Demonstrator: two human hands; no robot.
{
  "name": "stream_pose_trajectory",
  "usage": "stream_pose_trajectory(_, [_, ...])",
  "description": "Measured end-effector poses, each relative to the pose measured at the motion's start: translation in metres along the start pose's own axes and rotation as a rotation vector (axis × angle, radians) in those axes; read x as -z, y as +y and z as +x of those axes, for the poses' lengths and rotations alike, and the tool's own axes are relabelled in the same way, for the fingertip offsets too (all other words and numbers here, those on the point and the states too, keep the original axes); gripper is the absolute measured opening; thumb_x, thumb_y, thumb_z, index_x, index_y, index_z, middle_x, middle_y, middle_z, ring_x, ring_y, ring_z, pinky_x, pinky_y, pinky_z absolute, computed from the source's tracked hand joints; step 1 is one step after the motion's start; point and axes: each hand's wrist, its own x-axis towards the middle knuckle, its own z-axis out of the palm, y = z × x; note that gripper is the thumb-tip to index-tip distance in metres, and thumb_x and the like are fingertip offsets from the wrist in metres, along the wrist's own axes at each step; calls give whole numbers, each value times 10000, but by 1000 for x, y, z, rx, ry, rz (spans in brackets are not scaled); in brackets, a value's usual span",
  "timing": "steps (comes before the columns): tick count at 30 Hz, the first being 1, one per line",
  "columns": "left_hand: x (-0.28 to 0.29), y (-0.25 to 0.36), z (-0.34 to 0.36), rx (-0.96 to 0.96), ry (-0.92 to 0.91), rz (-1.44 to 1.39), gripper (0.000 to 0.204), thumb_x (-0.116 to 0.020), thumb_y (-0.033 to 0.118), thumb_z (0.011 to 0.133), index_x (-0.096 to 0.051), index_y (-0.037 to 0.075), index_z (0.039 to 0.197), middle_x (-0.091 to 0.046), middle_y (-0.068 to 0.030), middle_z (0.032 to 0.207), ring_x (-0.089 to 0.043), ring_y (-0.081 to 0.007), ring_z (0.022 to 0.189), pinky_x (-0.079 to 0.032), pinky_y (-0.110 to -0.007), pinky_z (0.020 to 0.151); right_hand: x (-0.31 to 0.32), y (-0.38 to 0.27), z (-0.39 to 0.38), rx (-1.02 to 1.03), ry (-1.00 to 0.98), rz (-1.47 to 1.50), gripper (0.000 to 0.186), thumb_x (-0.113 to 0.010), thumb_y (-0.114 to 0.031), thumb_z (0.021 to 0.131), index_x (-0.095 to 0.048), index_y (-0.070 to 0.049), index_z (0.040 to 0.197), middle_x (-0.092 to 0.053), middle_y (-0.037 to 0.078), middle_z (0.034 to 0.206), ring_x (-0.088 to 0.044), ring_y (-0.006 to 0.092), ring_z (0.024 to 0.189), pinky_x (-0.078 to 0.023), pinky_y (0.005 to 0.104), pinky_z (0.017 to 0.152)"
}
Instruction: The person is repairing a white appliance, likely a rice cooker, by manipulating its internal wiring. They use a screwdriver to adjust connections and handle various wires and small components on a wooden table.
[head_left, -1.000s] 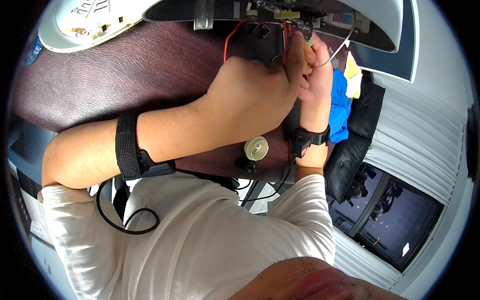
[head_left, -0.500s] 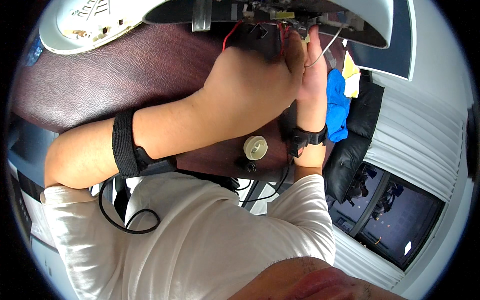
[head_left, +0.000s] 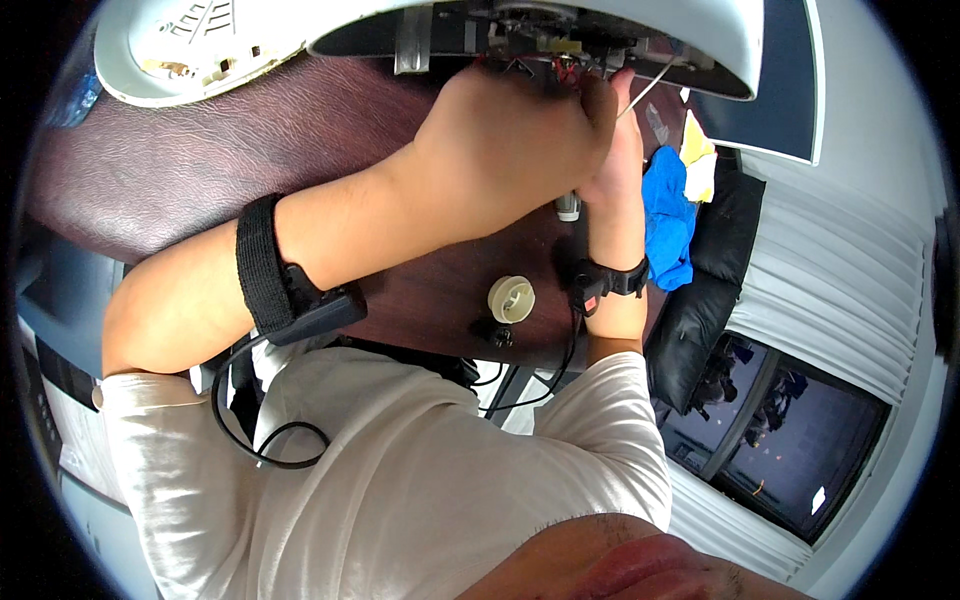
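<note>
The open housing (head_left: 735,45) at the far side is white outside and dark within, with red wires (head_left: 567,68) and a whitish cable (head_left: 648,88). Far left, a white shell (head_left: 130,65) bears rows of dark slots. The tabletop (head_left: 230,150) is dark reddish brown, patterned with fine leathery grain. Nearer sits a cream round part (head_left: 512,300). To the right, a cloth (head_left: 667,220) is bright blue; the near shirt (head_left: 400,470) is plain white.

The dark-red bench (head_left: 440,285) bears a cream cup (head_left: 511,300), a black piece (head_left: 500,337) at its six o'clock, and a white shell (head_left: 195,55) toward ten.
</note>
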Motion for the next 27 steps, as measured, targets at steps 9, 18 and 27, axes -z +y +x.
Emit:
stream_pose_trajectory(9, [1, -7, 11, -35, 107, -90, 100, -577, 131, 783, -555, 72, 861, -601, -92, 678, -639, -266, 623, -511, -335, 525, -11, -14, -7, -21, -19, -23, 546, -346, -552, 960, -367, -117, 631, -269, -37, 495, -232, 82, 412, -195, 231, 422])
stream_pose_trajectory(18, [4, -7, 14, 54, -11, -142, 140, -621, 199, 858, -628, 67, 902, -633, -142, 673, -644, -307, 609, -519, -362, 525, -4, -12, -3, -33, -84, 79, 524, -376, -508, 971, -452, -95, 658, -340, -20, 552, -280, 82, 449, -226, 233, 432])
stream_pose_trajectory(27, [2, -4, 16, 135, 37, -297, 145, -656, 124, 832, -641, 35, 945, -640, -137, 689, -644, -272, 591, -498, -328, 525, 1, -6, 2, 29, -232, 123, 525, -397, -474, 976, -449, -63, 653, -407, 7, 589, -346, 85, 444, -251, 233, 422])
